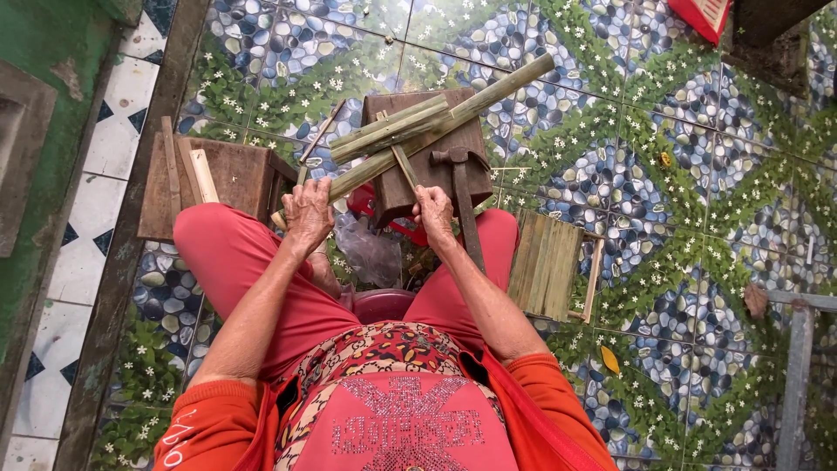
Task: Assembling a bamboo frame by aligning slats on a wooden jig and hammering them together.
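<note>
My left hand (307, 212) grips the near end of a long green bamboo stalk (453, 118) that slants up to the right over a dark wooden block (466, 144). My right hand (433, 211) holds the near end of a thin bamboo strip (403, 164) lying on the block. Two shorter bamboo pieces (390, 128) rest across the block beside the stalk. A hammer (459, 187) lies on the block just right of my right hand.
A low wooden stool (235, 174) with bamboo slats stands at the left. A small frame of bamboo slats (549, 266) sits by my right knee. Crumpled plastic (370, 253) lies between my legs. The floor is patterned tile; a metal post (798, 375) stands at right.
</note>
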